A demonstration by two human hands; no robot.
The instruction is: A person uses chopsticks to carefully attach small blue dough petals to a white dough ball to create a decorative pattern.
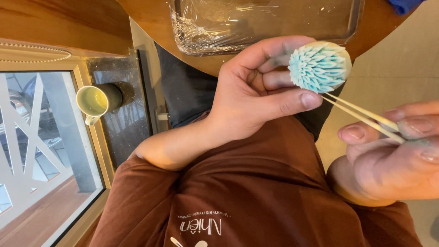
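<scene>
Blue-petalled sweet (320, 66), a soft round ball snipped into rows of thin pointed petals, sits up in the air on the fingertips of the left hand (254, 91), with the thumb (292, 103) closed in just under it and the other fingers curled behind, so the grip is clamped lightly on the ball itself. The right hand (395, 155) pinches a pair of pale thin sticks (361, 114) between thumb and fingers, its grip shut on them, and their tips touch the lower edge of the petals. The risks look plain enough. Those petals seem delicate, and a squeeze from the thumb or a slip of the stick tips would likely flatten or tear a row. The ball is held over the lap of a brown apron (256, 192), off the round wooden table (151, 18) and away from the tray wrapped in clear film (260, 20), so a loosened hold would probably drop it onto cloth. A yellow-lined cup (96, 100) on the dark sill stands well apart and seems out of harm's way.
</scene>
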